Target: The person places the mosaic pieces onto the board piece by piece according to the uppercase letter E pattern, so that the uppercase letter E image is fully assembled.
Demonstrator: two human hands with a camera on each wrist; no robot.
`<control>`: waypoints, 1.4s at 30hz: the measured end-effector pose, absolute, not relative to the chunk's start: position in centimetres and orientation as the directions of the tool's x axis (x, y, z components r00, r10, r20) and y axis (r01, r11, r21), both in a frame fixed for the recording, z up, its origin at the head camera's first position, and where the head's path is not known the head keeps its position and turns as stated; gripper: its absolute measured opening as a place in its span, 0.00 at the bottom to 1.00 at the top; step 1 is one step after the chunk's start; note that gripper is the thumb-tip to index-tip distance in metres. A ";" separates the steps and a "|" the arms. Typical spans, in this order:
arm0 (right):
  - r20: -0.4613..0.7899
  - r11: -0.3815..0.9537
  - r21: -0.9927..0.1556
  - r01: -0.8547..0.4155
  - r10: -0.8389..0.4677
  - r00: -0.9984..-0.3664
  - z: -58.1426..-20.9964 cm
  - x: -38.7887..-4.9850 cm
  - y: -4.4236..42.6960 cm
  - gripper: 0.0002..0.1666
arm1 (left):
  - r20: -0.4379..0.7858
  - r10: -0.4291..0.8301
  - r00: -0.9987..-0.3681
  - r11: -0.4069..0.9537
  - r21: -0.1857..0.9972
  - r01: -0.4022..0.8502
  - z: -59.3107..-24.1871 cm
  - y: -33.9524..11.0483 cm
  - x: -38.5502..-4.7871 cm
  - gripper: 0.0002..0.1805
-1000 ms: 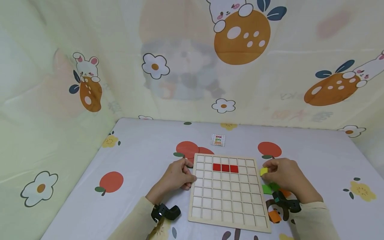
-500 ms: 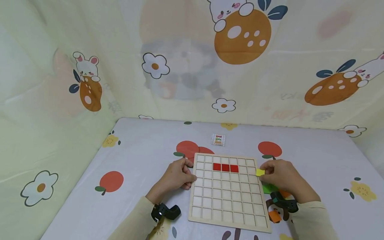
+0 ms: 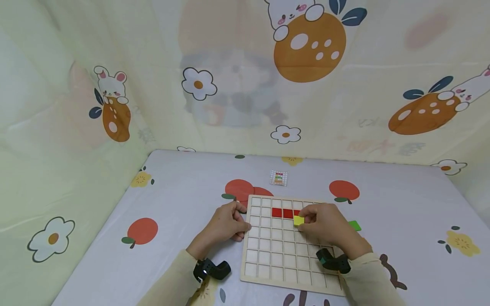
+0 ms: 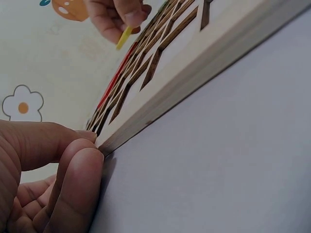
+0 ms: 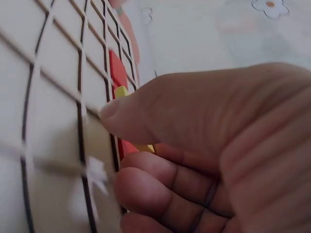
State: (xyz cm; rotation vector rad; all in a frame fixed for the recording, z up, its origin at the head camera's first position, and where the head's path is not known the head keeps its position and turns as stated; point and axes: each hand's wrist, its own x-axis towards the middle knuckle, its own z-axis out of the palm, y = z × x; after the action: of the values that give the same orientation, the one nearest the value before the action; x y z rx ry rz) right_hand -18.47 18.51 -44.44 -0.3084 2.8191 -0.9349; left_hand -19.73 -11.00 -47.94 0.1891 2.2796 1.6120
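A wooden grid board (image 3: 268, 244) with square cells lies on the table, and red square tiles (image 3: 287, 213) sit in a row in its second row from the far side. My right hand (image 3: 329, 223) pinches a yellow square tile (image 3: 298, 220) between thumb and fingers, over the board just on the near side of the rightmost red tile. In the right wrist view the thumb covers most of the yellow tile (image 5: 121, 91). My left hand (image 3: 226, 223) holds the board's left edge; the left wrist view shows thumb and index finger at the wooden frame (image 4: 160, 99).
A small card (image 3: 278, 178) with a coloured grid pattern lies beyond the board. A green tile (image 3: 354, 225) shows to the right, partly behind my right arm, which hides the board's right side. A patterned curtain (image 3: 229, 85) hangs behind the table.
My right hand has carried the yellow tile leftward from beside the board's right edge to over the cells below the red row. The left hand stays at the left edge.
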 end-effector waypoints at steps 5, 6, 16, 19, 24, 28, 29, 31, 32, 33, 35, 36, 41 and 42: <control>-0.092 0.763 -0.629 -0.151 -0.265 -0.960 -44.6 -18.6 16.5 0.08 | -0.203 0.296 -0.933 0.351 0.932 -0.092 -47.9 -11.0 -19.7 0.22; -0.094 0.761 -0.632 -0.149 -0.265 -0.960 -44.6 -18.7 16.1 0.08 | -0.205 0.296 -0.933 0.352 0.931 -0.093 -47.9 -11.0 -19.7 0.22; -0.055 0.744 -0.640 -0.194 -0.296 -0.954 -45.3 -18.8 14.5 0.07 | -0.208 0.297 -0.932 0.360 0.929 -0.092 -48.1 -10.9 -19.8 0.21; -0.060 0.739 -0.646 -0.189 -0.296 -0.953 -45.3 -18.7 14.3 0.07 | -0.211 0.297 -0.931 0.366 0.926 -0.092 -48.1 -10.9 -19.8 0.21; -0.074 0.746 -0.644 -0.169 -0.281 -0.957 -45.3 -18.6 13.9 0.08 | -0.212 0.294 -0.932 0.376 0.922 -0.091 -48.1 -11.0 -19.8 0.22; -0.087 0.754 -0.640 -0.149 -0.264 -0.961 -45.4 -18.6 13.7 0.09 | -0.210 0.294 -0.932 0.379 0.921 -0.089 -48.1 -11.1 -19.8 0.22; -0.089 0.756 -0.639 -0.146 -0.261 -0.961 -45.4 -18.6 13.6 0.09 | -0.209 0.295 -0.933 0.378 0.922 -0.087 -48.1 -11.1 -19.9 0.22; -0.090 0.756 -0.639 -0.144 -0.259 -0.962 -45.4 -18.6 13.6 0.09 | -0.209 0.295 -0.932 0.378 0.922 -0.087 -48.1 -11.1 -19.9 0.22; -0.090 0.756 -0.639 -0.143 -0.258 -0.962 -45.4 -18.6 13.5 0.10 | -0.208 0.296 -0.932 0.376 0.923 -0.086 -48.1 -11.1 -19.9 0.22; -0.090 0.756 -0.638 -0.143 -0.257 -0.962 -45.4 -18.6 13.5 0.10 | -0.207 0.297 -0.932 0.374 0.923 -0.086 -48.1 -11.1 -19.9 0.22; -0.087 0.756 -0.638 -0.145 -0.257 -0.962 -45.4 -18.6 13.5 0.10 | -0.207 0.297 -0.932 0.374 0.924 -0.085 -48.1 -11.1 -19.9 0.22; -0.086 0.756 -0.638 -0.145 -0.257 -0.963 -45.5 -18.6 13.4 0.10 | -0.206 0.298 -0.932 0.374 0.924 -0.085 -48.2 -11.1 -19.9 0.22; -0.079 0.761 -0.632 -0.146 -0.251 -0.965 -45.6 -18.5 13.3 0.11 | -0.201 0.300 -0.933 0.375 0.924 -0.078 -48.2 -11.1 -19.9 0.22; -0.079 0.763 -0.630 -0.145 -0.248 -0.965 -45.6 -18.5 13.3 0.11 | -0.199 0.300 -0.933 0.374 0.924 -0.077 -48.2 -11.1 -19.9 0.22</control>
State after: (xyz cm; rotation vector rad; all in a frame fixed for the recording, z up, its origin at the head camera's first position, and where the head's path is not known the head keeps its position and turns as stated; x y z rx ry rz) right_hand -18.49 13.34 -45.60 -0.3147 2.8002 -0.9813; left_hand -19.89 -11.08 -48.22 0.1956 2.3048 1.5777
